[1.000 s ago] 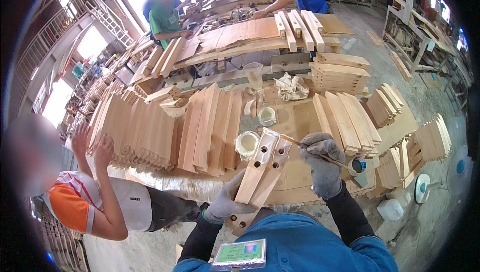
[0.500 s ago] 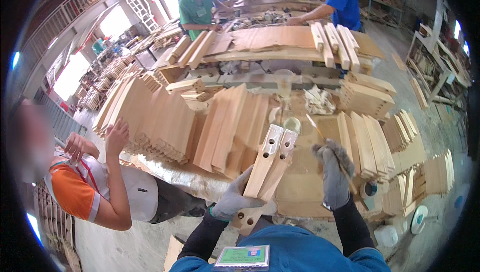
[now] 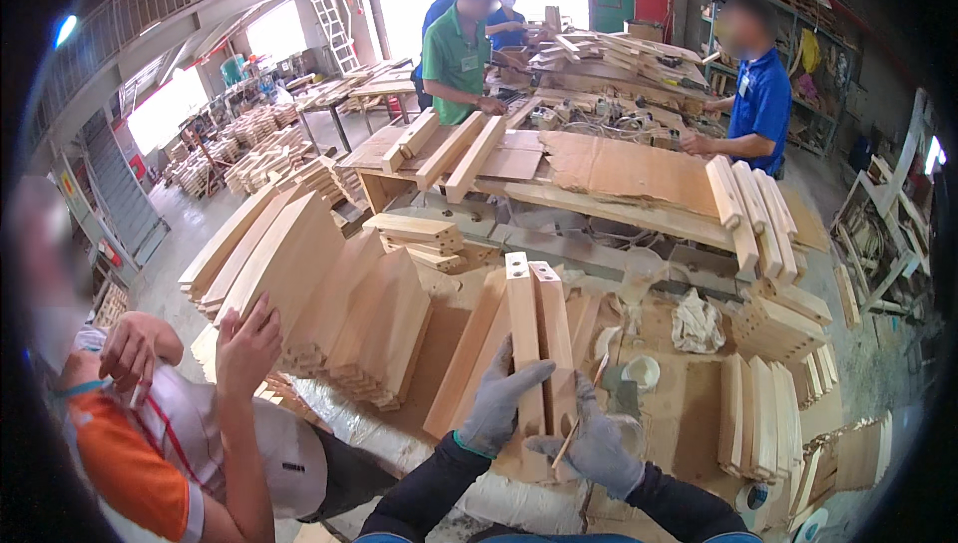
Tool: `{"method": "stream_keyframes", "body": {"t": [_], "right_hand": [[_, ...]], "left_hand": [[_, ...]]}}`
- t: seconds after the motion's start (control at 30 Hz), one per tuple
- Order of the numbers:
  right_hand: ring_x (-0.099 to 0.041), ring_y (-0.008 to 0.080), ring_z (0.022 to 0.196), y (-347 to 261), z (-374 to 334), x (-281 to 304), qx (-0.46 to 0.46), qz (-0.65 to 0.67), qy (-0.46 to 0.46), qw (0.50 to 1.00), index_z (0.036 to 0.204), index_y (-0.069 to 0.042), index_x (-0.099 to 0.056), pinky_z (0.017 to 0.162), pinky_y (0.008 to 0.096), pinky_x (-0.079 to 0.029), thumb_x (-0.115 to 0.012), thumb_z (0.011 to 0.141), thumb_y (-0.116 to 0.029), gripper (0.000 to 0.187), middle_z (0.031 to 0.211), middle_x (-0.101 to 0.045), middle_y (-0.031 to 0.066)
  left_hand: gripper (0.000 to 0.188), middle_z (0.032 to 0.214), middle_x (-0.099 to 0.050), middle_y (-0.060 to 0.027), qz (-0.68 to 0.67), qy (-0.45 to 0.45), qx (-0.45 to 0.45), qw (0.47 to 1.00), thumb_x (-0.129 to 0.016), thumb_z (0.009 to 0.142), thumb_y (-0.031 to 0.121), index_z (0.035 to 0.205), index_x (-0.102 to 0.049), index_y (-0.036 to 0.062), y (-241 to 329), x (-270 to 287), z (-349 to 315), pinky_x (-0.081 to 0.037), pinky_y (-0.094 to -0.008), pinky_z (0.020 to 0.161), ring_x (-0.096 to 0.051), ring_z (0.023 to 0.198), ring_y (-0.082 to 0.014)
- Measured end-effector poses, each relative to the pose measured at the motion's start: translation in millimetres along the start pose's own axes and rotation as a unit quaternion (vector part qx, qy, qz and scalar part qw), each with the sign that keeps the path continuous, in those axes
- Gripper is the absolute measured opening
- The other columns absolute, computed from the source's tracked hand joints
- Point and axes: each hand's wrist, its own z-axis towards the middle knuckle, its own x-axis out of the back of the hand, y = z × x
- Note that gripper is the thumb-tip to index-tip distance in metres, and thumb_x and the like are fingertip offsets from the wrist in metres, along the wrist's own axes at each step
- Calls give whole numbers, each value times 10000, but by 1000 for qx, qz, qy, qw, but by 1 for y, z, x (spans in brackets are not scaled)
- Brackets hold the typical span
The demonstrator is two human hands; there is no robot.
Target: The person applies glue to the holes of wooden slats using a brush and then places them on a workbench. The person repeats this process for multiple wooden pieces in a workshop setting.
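Observation:
Two pale wooden bars (image 3: 523,318) stand side by side, tilted upward, with round holes in their top ends. My left hand (image 3: 502,401), in a grey glove, is closed around them from the left. My right hand (image 3: 599,448), also gloved, holds a thin brush (image 3: 572,433) and rests against the lower part of the bars on the right. The brush points up and to the right. Beyond the right hand is a small white cup (image 3: 642,373), and a crumpled white rag (image 3: 697,321) lies farther back.
Stacked boards (image 3: 344,318) fill the table's left side; more boards (image 3: 760,413) stand at the right. A person in an orange-sleeved shirt (image 3: 130,443) stands close at my left. Across the far bench (image 3: 619,169), people in green and blue work near piled wood pieces.
The view has tilted up. The bars have swung more upright, their holed ends now facing away. My right hand has come from the right to the bars, still holding the brush.

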Motion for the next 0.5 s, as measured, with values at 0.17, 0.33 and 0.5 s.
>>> {"method": "stream_keyframes", "body": {"t": [0.17,0.33,0.5], "right_hand": [[-503,190,1047,-9,90,2,-72,252,-20,965,1339,46,-219,893,282,-423,-736,709,-134,834,1218,-447,148],[-567,184,926,-10,209,21,-13,159,37,987,1175,57,-442,802,291,-466,-704,726,-227,592,1022,-577,148],[-584,149,763,11,380,20,8,140,19,990,1021,26,-556,680,291,-494,-682,734,-184,378,884,-600,86]], "left_hand": [[734,1444,-159,-158,-138,-53,-32,989,-494,875,187,1422,-23,58,16,47,44,-283,-371,1031,-262,1295,-256],[747,1459,-160,-125,-202,-89,-54,974,-515,861,182,1431,-35,140,24,96,66,-265,-478,1033,-290,1277,-327],[806,1434,-230,-173,294,-65,-70,951,-618,786,386,1410,-196,101,-48,146,52,-168,-484,1069,-211,1326,-326]]}}
